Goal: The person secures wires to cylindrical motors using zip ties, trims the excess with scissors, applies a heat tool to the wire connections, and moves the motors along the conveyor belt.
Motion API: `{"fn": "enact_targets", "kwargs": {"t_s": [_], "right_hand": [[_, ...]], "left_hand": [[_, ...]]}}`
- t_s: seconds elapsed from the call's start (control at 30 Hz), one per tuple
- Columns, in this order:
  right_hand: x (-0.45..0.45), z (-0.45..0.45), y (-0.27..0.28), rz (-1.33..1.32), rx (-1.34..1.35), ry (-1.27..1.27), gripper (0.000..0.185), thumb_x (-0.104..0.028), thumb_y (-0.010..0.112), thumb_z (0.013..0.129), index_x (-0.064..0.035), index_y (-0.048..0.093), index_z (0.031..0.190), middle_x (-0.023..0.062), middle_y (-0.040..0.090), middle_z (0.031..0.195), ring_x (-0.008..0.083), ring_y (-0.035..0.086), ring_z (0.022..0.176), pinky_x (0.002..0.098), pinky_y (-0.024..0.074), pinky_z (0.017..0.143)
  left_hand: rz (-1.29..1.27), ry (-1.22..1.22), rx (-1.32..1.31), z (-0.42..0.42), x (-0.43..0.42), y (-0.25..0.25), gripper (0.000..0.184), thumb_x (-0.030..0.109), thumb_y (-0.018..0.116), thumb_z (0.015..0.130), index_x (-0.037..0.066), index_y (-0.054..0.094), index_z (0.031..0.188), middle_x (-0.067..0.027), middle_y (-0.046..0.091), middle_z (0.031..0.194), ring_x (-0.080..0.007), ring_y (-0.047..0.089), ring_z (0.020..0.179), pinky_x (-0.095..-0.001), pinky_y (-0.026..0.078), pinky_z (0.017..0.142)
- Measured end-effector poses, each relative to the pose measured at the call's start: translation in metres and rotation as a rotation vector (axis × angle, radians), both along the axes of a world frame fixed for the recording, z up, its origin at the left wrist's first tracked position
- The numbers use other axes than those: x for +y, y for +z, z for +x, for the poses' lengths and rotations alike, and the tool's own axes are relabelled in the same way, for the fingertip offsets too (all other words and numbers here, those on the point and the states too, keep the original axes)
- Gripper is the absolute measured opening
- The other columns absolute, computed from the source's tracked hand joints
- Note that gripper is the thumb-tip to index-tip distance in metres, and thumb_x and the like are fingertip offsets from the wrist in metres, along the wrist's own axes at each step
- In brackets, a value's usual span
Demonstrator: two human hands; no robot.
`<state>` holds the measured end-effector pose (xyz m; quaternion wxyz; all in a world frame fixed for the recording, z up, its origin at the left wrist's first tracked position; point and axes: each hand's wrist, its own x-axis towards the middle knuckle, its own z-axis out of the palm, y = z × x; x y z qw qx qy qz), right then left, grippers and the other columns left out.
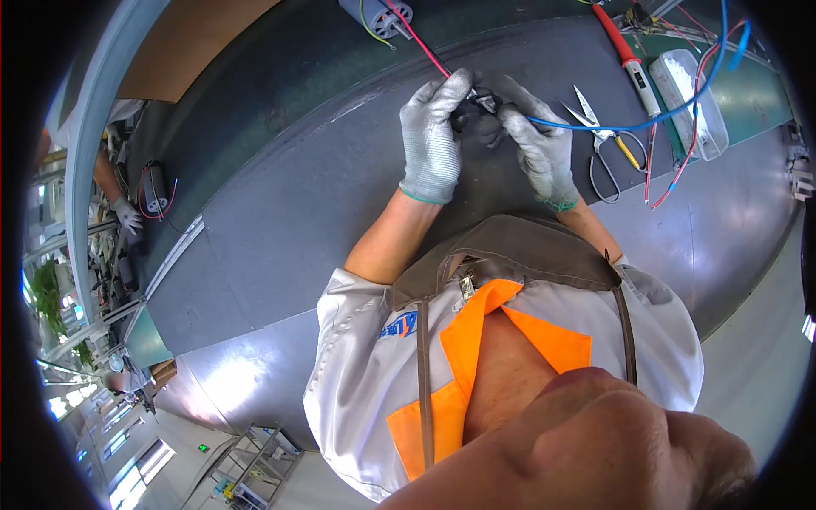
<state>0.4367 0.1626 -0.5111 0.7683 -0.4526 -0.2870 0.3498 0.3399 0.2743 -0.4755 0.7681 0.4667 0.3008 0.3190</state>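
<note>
My left hand [433, 136], in a pale grey glove, is closed around the end of a red wire [416, 38] with a black sleeve. Facing it, my right hand [538, 149], gloved too, pinches a blue wire [595, 128] that curves away to the upper right. Between the hands, dark fingertips and a small shiny part meet; the exact joint is hard to make out. Beyond them lies a silver motor [378, 15], with the red wire running up beside it. To the right of my right hand, open scissors [601, 134] rest on the dark table.
A red-handled tool [625, 55] and a clear plastic tray [690, 102] lie at the right, with red wires beside them. Another motor [154, 191] with wires is at the left, near a co-worker's gloved hand [127, 215]. A metal frame post [89, 127] stands there.
</note>
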Motion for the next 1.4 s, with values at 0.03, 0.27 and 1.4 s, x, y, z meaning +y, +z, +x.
{"fn": "enact_targets", "kwargs": {"t_s": [0.03, 0.27, 1.4], "right_hand": [[0.002, 0.001, -0.002, 0.048, 0.031, -0.007, 0.043, 0.001, 0.059, 0.097, 0.0037, 0.053, 0.139, 0.0103, 0.068, 0.113, 0.0117, 0.065, 0.088, 0.0255, 0.0555, 0.08], [0.003, 0.012, 0.013, -0.123, -0.114, 0.229, 0.051, -0.001, 0.063, 0.095, -0.0003, 0.049, 0.144, 0.0092, 0.07, 0.108, 0.0111, 0.065, 0.086, 0.0271, 0.055, 0.079], [0.061, 0.183, 0.016, -0.594, -0.942, 0.264, 0.042, -0.021, 0.082, 0.074, -0.0004, 0.072, 0.109, 0.0127, 0.074, 0.094, 0.0167, 0.067, 0.084, 0.0333, 0.0539, 0.081]], "left_hand": [[-0.088, -0.008, -0.078, 0.003, -0.005, -0.004, 0.023, 0.024, 0.063, 0.098, 0.002, 0.071, 0.097, -0.0031, 0.067, 0.078, -0.0077, 0.059, 0.064, -0.0222, 0.044, 0.055], [-0.344, -0.131, -0.238, 0.001, 0.003, -0.025, 0.031, 0.035, 0.058, 0.099, 0.005, 0.064, 0.092, -0.0042, 0.061, 0.075, -0.0161, 0.051, 0.057, -0.0311, 0.04, 0.052], [-0.468, -0.062, -0.493, -0.014, 0.025, -0.042, 0.021, 0.022, 0.061, 0.097, 0.001, 0.063, 0.101, -0.0097, 0.067, 0.093, -0.023, 0.062, 0.086, -0.0419, 0.049, 0.092]]}}
